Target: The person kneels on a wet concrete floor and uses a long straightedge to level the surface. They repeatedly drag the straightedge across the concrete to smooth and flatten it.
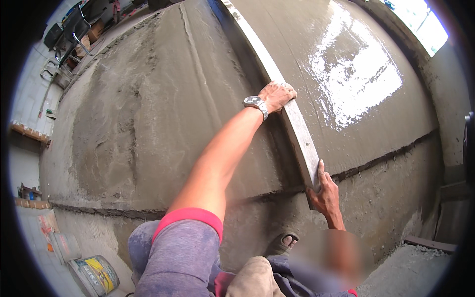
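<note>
A long pale straightedge bar (304,134) runs from near me to the far end of the wet grey screed (198,133), lying along its surface. My left hand (277,95), a steel watch on its wrist, grips the bar partway along. My right hand (324,193) holds the near end, thumb and fingers round its sides, just above a rough step edge in the concrete. Right of the bar the surface (316,59) is smooth and glossy; to the left it shows ridges and rougher streaks.
Two buckets (94,274) stand at the lower left. A sandalled foot (282,245) is on the lower concrete strip. Black chairs (69,34) and clutter sit at the far upper left. A wall (452,109) with a bright opening borders the right.
</note>
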Tool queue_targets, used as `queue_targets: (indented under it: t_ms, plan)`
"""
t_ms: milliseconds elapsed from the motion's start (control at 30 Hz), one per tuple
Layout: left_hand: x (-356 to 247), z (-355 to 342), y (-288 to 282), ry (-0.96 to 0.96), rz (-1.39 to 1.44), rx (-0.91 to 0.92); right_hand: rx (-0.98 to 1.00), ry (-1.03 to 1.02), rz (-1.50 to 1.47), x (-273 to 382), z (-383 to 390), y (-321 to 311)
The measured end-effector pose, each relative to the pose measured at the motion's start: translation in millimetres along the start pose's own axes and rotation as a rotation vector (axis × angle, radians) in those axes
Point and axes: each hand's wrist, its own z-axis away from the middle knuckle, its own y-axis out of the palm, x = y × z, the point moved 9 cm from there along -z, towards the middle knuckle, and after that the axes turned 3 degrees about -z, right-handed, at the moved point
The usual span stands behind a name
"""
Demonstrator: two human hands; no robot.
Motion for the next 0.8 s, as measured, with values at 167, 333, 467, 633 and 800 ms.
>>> queue_targets:
  t_ms: [167, 333, 467, 633, 800]
  plan:
    - [0, 9, -2, -0.007, -0.014, -0.005, 0.019, -0.001, -0.007, 4, 2, 2]
    - [6, 23, -7, 0.008, -0.02, -0.009, 0.036, -0.025, -0.014, 15, 4, 9]
    - [6, 31, -13, 0.009, -0.017, -0.007, 0.057, -0.021, -0.013, 19, 5, 14]
    - [18, 45, -16, 0.005, -0.02, 0.008, 0.078, -0.031, -0.022, 36, 5, 25]
    - [31, 54, -14, 0.007, -0.071, 0.017, 0.079, -0.052, -0.03, 45, 3, 40]
